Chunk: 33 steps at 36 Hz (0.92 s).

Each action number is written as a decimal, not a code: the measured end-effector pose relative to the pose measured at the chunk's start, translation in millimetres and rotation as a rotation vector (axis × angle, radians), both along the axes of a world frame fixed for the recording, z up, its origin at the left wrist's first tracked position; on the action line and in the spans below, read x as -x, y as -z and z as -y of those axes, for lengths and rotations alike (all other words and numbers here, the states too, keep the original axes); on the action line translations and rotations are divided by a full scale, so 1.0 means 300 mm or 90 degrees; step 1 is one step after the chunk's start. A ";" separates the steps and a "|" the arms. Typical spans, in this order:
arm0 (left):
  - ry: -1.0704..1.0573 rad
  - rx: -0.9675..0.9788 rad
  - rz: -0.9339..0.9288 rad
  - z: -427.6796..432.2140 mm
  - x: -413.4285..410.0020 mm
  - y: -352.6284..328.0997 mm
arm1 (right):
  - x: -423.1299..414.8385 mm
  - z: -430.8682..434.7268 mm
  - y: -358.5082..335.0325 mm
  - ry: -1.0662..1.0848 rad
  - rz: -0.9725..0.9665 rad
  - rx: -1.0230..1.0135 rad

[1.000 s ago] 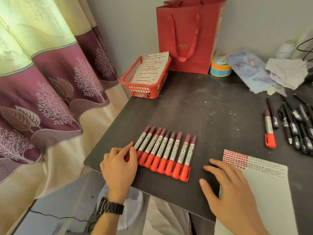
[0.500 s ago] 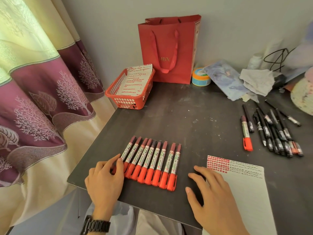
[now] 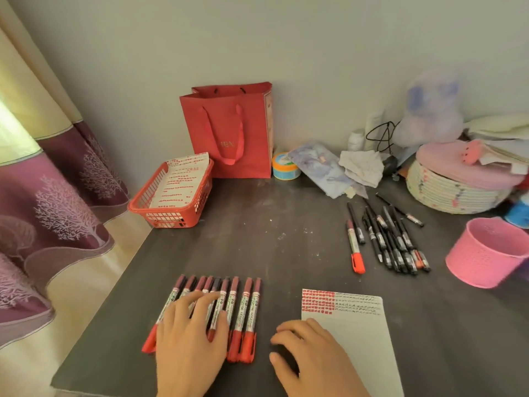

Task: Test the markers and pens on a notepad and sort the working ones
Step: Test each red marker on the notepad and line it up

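Lettering on red bag (image 3: 200, 124), markers (image 3: 252, 308): unreadable blur.

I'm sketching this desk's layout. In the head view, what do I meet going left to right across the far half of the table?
orange basket → red paper bag → tape roll → loose black pens → pink cup

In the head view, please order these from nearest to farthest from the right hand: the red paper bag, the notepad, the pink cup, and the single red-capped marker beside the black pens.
1. Notepad, partly under the right hand.
2. Single red-capped marker, ahead and slightly right.
3. Pink cup, far right.
4. Red paper bag, back by the wall, to the left.
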State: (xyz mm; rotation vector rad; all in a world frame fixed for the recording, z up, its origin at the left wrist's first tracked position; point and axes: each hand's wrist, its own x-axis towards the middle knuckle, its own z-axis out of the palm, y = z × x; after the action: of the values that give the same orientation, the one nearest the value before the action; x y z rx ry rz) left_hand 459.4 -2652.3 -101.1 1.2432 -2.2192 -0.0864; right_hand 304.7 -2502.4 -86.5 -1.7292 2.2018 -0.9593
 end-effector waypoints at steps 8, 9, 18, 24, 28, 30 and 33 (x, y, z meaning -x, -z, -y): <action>0.350 -0.092 0.093 -0.024 0.373 -0.069 | 0.200 -0.136 0.026 0.177 -0.047 0.109; 0.377 -0.106 0.119 -0.022 0.427 -0.076 | 0.236 -0.155 0.037 0.197 -0.062 0.107; 0.503 -0.074 0.285 -0.076 0.792 -0.108 | 0.383 -0.314 0.102 0.284 -0.188 0.018; 0.442 -0.093 0.302 -0.089 0.831 -0.084 | 0.382 -0.320 0.119 0.281 -0.133 0.024; 0.403 -0.134 0.248 -0.063 0.792 -0.083 | 0.386 -0.322 0.118 0.280 -0.154 0.057; 0.377 -0.193 0.185 -0.046 0.760 -0.088 | 0.392 -0.322 0.123 0.274 -0.156 0.050; 0.351 -0.310 0.070 -0.028 0.695 -0.094 | 0.394 -0.320 0.121 0.276 -0.160 0.051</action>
State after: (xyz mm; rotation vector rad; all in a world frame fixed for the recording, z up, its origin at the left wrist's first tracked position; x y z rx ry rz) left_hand 250.8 -2643.8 -72.8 0.8304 -2.6763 -0.8316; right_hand 186.4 -2406.4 -122.9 -1.5018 2.8161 -0.9684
